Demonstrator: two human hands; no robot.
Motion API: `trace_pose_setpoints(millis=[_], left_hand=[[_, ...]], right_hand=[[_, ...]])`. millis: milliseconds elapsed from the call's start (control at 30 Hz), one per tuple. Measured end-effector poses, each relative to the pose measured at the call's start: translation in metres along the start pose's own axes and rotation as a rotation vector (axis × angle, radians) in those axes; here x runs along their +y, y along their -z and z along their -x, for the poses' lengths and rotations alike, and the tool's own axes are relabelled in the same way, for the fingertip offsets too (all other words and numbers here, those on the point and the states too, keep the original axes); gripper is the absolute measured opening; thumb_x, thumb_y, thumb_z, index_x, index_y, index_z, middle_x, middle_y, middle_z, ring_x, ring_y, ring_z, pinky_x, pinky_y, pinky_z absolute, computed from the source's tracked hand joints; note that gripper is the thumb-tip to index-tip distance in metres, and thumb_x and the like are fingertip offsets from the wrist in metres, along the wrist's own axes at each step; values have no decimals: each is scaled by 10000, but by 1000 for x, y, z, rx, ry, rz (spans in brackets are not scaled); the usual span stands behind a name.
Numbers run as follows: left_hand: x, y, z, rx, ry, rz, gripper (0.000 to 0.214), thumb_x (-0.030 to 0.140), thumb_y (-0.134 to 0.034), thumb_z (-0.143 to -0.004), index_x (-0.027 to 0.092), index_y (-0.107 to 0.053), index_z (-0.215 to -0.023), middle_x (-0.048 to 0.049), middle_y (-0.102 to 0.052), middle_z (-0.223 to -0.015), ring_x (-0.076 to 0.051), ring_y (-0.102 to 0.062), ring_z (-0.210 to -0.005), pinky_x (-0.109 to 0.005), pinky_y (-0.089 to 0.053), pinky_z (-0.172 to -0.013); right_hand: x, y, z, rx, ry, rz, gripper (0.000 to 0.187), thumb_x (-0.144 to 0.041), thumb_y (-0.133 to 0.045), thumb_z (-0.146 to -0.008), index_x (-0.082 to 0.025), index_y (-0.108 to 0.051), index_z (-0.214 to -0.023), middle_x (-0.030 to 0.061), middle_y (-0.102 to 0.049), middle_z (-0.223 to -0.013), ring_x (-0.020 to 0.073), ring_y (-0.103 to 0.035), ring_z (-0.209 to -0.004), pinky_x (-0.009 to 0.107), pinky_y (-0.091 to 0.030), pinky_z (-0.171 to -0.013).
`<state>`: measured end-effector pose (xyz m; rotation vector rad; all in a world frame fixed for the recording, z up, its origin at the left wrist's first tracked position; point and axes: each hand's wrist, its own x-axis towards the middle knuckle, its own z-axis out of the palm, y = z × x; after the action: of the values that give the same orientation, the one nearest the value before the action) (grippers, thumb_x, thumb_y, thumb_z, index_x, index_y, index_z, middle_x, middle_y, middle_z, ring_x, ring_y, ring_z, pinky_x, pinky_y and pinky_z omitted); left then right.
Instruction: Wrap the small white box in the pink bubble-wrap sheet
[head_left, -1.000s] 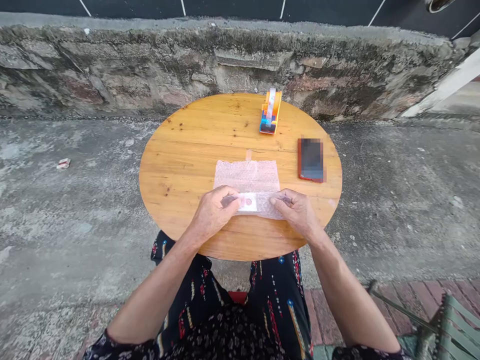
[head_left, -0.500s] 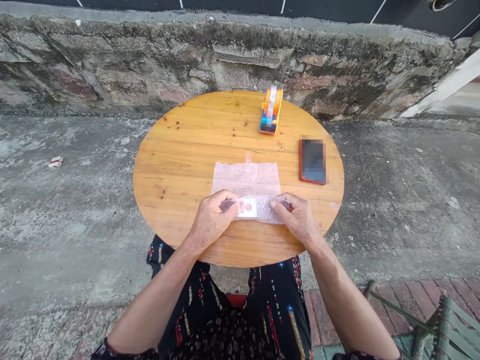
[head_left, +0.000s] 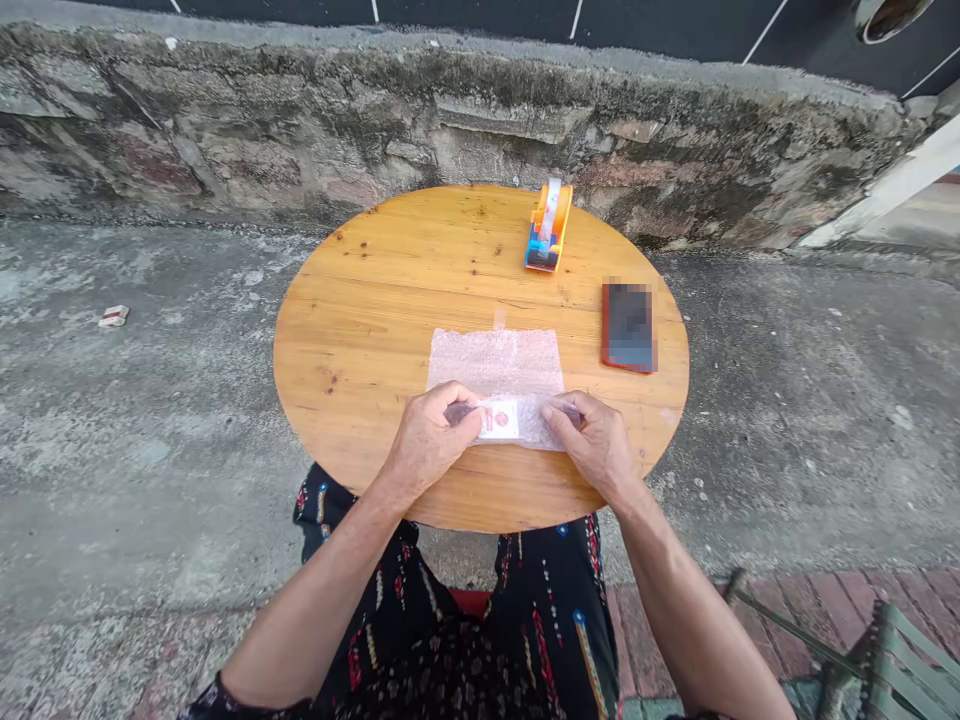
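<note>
A sheet of bubble wrap [head_left: 496, 362] lies flat on the round wooden table [head_left: 360, 320], its near edge folded over a small white item with a red mark [head_left: 498, 419]. My left hand [head_left: 427, 440] pinches the left end of that fold, fingers curled closed. My right hand [head_left: 596, 440] pinches the right end in the same way. A short strip of tape [head_left: 499, 318] sticks to the table at the far edge of the wrap.
An orange tape dispenser [head_left: 547, 226] stands at the table's far side. A phone in a red case [head_left: 628, 326] lies at the right. A rough stone wall [head_left: 225, 150] runs behind. A green metal chair [head_left: 870, 650] sits at the lower right.
Both hands keep their hold on the folded near edge of the bubble wrap. Only the camera has shifted slightly.
</note>
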<state>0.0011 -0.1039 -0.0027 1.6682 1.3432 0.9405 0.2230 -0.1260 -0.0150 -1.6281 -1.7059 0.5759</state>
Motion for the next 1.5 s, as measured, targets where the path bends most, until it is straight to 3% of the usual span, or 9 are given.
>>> trace_pose_setpoints(millis=[233,467,600,733,967,1167,1267,1367,1500], left_hand=[[-1,-1,2,22,20,-15,124,300,-633,-764,183,-645,-724,-8,-722,-824,-148,-620,-704,-240,-452,-593],[3,-2,0,12,28,-2,98,244,-610,-740,178,-617,-668,-16,-723,-822,-157,-629,-740,-255,-462,-635],[3,-2,0,18,-37,2,74,195,-579,-752,180,-618,-690,-19,-714,-870,-161,-635,-799,-274,-478,-717],[2,0,-1,19,-72,-27,76,189,-575,-758,176,-617,-698,-11,-682,-782,-153,-613,-747,-280,-474,-712],[-7,3,-5,-60,-13,26,56,203,-581,-758,175,-629,-750,-5,-677,-765,-148,-619,-716,-262,-491,-678],[-18,22,-2,-17,2,-108,258,214,-590,-771,193,-636,-1023,-21,-700,-889,-174,-652,-799,-299,-512,-747],[-22,36,14,119,35,-240,360,256,-630,-766,204,-619,-1122,-45,-692,-993,-204,-647,-898,-339,-509,-820],[-24,44,43,242,137,-163,339,331,-636,-791,193,-616,-1100,-40,-677,-916,-185,-647,-817,-319,-523,-758],[-18,43,82,139,388,237,313,382,-676,-774,155,-630,-985,-36,-668,-798,-144,-622,-635,-263,-523,-576]], right_hand=[[4,1,-2,97,21,93,199,-374,-581,-873,-189,-638,-826,54,-674,-788,205,-605,-747,335,-449,-705],[-23,8,24,390,369,309,220,-221,-614,-861,-240,-585,-1078,102,-649,-1076,281,-580,-1017,439,-401,-862],[-46,2,40,163,546,343,263,-144,-592,-867,-261,-598,-1102,62,-680,-1050,245,-592,-960,403,-394,-830],[-48,-13,33,2,616,372,298,-142,-546,-907,-205,-586,-1196,71,-680,-1155,240,-574,-1075,400,-391,-889],[-44,-19,15,-94,664,465,225,-196,-497,-957,-192,-617,-1147,75,-666,-1221,248,-568,-1114,414,-368,-910],[-47,-15,13,-152,657,554,216,-166,-483,-951,-222,-606,-1120,56,-649,-1239,236,-562,-1060,406,-355,-896],[-47,-16,13,-146,672,577,258,-130,-499,-929,-228,-598,-1147,60,-640,-1243,233,-556,-1018,409,-349,-888],[-46,-17,12,-134,681,582,266,-118,-510,-919,-229,-606,-1141,60,-638,-1236,230,-547,-992,405,-342,-869],[-47,-18,12,-136,674,608,237,-131,-507,-924,-223,-621,-1110,48,-646,-1206,231,-532,-972,402,-328,-852]])
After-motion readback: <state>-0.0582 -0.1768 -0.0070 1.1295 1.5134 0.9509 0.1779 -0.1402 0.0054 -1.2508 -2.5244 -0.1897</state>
